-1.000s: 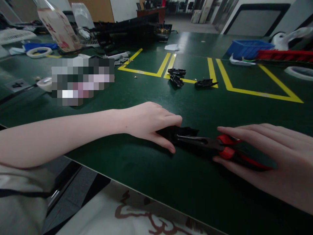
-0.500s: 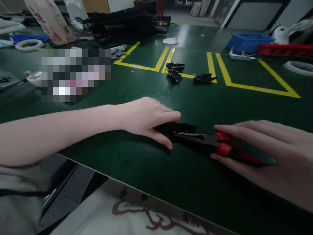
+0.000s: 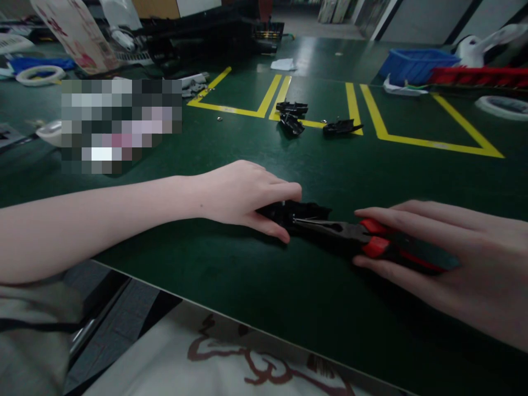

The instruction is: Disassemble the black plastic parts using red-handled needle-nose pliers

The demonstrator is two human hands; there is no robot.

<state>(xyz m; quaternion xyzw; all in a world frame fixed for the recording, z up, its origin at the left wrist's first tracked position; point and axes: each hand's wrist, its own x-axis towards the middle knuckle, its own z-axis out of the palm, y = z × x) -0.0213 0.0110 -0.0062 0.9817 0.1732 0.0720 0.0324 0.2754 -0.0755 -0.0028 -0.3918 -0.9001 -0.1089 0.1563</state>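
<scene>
Needle-nose pliers (image 3: 348,231) working at the black plastic part (image 3: 317,210).
My left grip (image 3: 243,192) pins it, my right grip (image 3: 449,236) clasps the pliers; next, I judge, needs steadiness.

**Hands in front, three outlines beyond**

On the bench (image 3: 231,275), my left hand (image 3: 239,192) grips one end of a clip (image 3: 315,210). From the right, the pliers (image 3: 344,231) reach it tips first, their handles inside my right hand (image 3: 462,247).

Beyond my hands, two loose clips (image 3: 292,124) lie together at the middle outline's (image 3: 355,110) near left corner, a third clip (image 3: 341,127) at its near right. One outline (image 3: 231,110) lies left of it, another (image 3: 441,146) right.

Behind the right outline stands a bin (image 3: 416,66), with a rack (image 3: 482,76) to its right. Far left, a ring (image 3: 21,76) lies beside a container (image 3: 78,38).
</scene>
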